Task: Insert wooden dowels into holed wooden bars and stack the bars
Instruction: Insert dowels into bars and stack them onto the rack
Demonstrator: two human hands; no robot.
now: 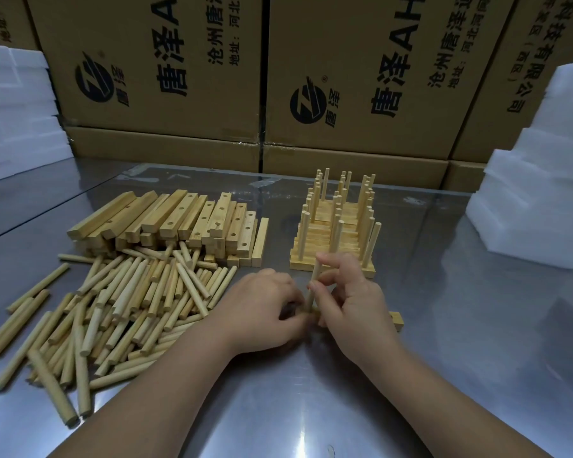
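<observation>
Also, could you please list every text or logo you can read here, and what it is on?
"唐泽A", cut off: left cardboard box.
"唐泽AH", cut off: middle cardboard box.
"唐泽" by a round logo: both boxes.
"沧州唐泽" and "地址:河北", small, cut off: both boxes.
Right cardboard box: sideways print, too skewed to read.

Shiny metal table (444, 342) under loose dowels (129, 302), a pile of holed bars (179, 219), a dowelled stack (331, 241), foam blocks (526, 219).

Factory storeroom or packing workshop, judging by printed shipping cartons (166, 77) stacked behind a steel worktop (477, 325) flanked by white foam blocks (536, 193).
</observation>
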